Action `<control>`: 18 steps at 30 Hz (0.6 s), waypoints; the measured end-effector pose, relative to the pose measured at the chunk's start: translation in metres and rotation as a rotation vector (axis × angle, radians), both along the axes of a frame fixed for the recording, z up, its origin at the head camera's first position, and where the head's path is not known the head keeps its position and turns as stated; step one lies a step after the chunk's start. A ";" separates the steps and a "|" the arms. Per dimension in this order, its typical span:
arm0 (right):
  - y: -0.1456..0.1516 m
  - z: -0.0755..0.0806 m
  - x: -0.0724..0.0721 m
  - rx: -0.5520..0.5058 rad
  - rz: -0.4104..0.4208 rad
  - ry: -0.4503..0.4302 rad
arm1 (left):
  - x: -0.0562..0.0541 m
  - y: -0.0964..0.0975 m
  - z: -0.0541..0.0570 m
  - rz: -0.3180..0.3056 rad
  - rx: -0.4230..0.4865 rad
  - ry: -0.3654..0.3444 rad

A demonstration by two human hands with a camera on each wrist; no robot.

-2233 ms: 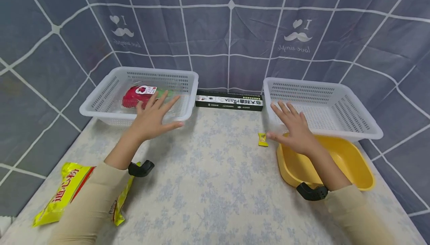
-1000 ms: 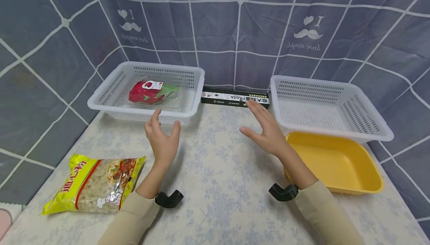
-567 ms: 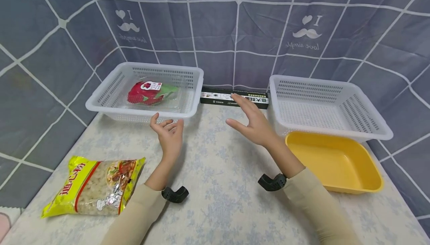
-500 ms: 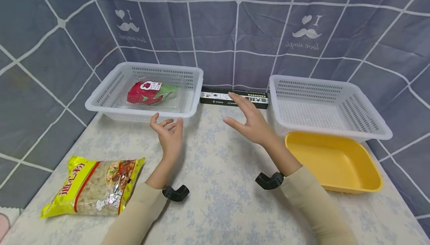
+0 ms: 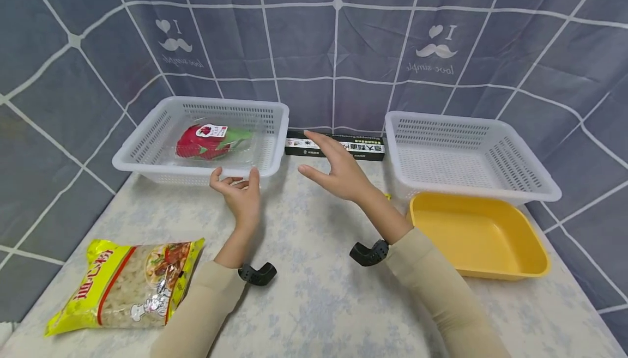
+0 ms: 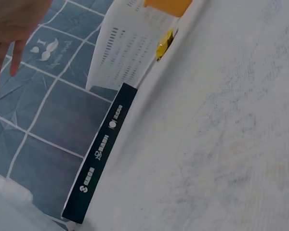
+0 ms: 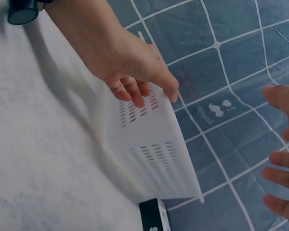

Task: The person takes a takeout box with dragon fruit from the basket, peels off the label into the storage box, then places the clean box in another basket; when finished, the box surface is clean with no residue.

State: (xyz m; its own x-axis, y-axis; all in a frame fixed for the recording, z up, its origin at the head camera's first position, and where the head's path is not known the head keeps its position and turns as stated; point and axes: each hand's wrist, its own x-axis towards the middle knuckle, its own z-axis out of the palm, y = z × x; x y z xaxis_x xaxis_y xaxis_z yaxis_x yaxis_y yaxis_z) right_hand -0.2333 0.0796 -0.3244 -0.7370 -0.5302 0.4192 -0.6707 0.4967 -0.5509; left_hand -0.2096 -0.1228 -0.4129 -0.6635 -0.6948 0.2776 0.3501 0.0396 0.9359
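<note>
My left hand (image 5: pixel 240 200) is at the front rim of the left white basket (image 5: pixel 162 170), its fingers bent and thumb raised. The right wrist view shows this left hand (image 7: pixel 120 60) in front of the basket wall; firm contact cannot be made out. A red and green dragon fruit (image 5: pixel 201 143) in a clear plastic pack lies inside that basket. My right hand (image 5: pixel 340 173) hovers left of the right white basket (image 5: pixel 451 170), thumb and fingers spread, holding nothing. Behind its fingertips lies a black pasta box (image 5: pixel 368 148), partly covered.
A yellow tub (image 5: pixel 471 238) stands in front of the right basket. A bag of pasta-like pieces (image 5: pixel 132 284) lies at front left. The right forearm mostly hides a small yellow wrapped candy (image 5: pixel 388 196), which shows as a candy (image 6: pixel 164 45) in the left wrist view. Blue curtain (image 5: pixel 304 42) hangs behind.
From above the left basket, my left hand has drawn back to its front, then edged up to its rim. My right hand has moved left, away from the right basket. The baskets have stayed put.
</note>
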 end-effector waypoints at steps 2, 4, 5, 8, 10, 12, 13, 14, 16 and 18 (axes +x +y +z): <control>-0.005 0.001 -0.003 -0.004 0.000 -0.005 | -0.001 0.001 -0.001 0.018 0.018 0.015; -0.010 0.001 -0.007 -0.013 0.005 -0.014 | -0.005 0.002 -0.006 0.038 0.039 0.045; -0.013 0.001 -0.008 -0.023 0.011 -0.022 | -0.005 0.002 -0.007 0.046 0.049 0.056; -0.021 0.002 -0.012 -0.054 0.033 -0.048 | -0.007 0.003 -0.009 0.057 0.073 0.090; -0.026 0.004 -0.014 -0.072 0.046 -0.071 | -0.008 0.004 -0.010 0.061 0.081 0.106; -0.032 0.006 -0.016 -0.089 0.057 -0.085 | -0.009 0.004 -0.012 0.069 0.066 0.112; -0.035 0.006 -0.017 -0.097 0.061 -0.095 | -0.009 0.004 -0.012 0.073 0.059 0.116; -0.038 0.007 -0.018 -0.105 0.064 -0.103 | -0.010 0.003 -0.013 0.080 0.050 0.119; -0.044 0.008 -0.021 -0.127 0.073 -0.124 | -0.010 0.003 -0.012 0.094 0.043 0.120; -0.049 0.009 -0.024 -0.157 0.085 -0.141 | -0.011 0.003 -0.013 0.101 0.046 0.128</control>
State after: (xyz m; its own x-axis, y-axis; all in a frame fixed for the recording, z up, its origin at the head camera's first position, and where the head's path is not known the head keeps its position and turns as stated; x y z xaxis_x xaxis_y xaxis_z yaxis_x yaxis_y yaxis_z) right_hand -0.2578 0.0309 -0.3159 -0.7495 -0.5294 0.3974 -0.6175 0.3427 -0.7080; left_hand -0.2206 -0.1200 -0.4255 -0.5509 -0.7701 0.3216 0.4632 0.0385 0.8854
